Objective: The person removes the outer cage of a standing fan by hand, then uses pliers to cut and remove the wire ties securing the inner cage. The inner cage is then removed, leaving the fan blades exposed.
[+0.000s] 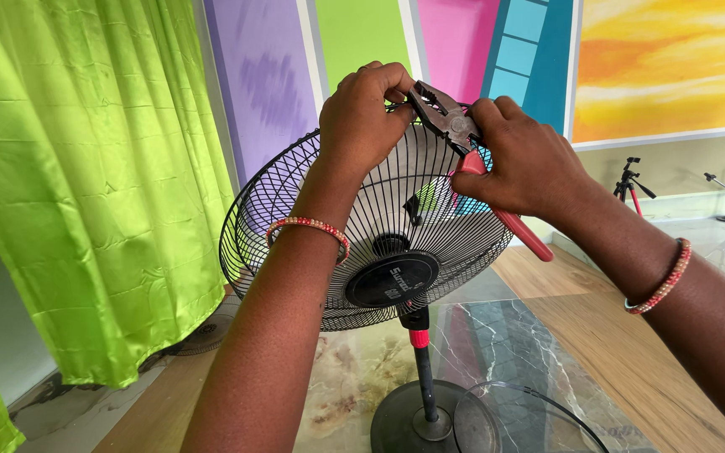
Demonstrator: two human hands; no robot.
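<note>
Bright green curtain (86, 184) hanging at the left, big and shiny. Painted wall (362, 33) behind, in purple, green, pink, blue and yellow stripes. Glass surface (497, 352) below, with a marble pattern showing through.

Pedestal fan (379, 243) standing up on the surface, in the middle of the view. Round black wire guard (279, 201) at the front, black hub in the centre, thin pole with a red collar, round dark base at the bottom. Second round grille (530, 419) lying flat just beside the base.

Left hand (367, 109) clenched on the top rim of the wire guard, fingers curled over the wires. Right hand (526, 164) wrapped tight around the red handles of the pliers (463, 143). Metal nose of the pliers right up at the top rim of the guard, touching the fingers of the left hand. Beaded red bangle on each wrist.

Small tripod (631, 180) far back on the right, well apart from the fan.
</note>
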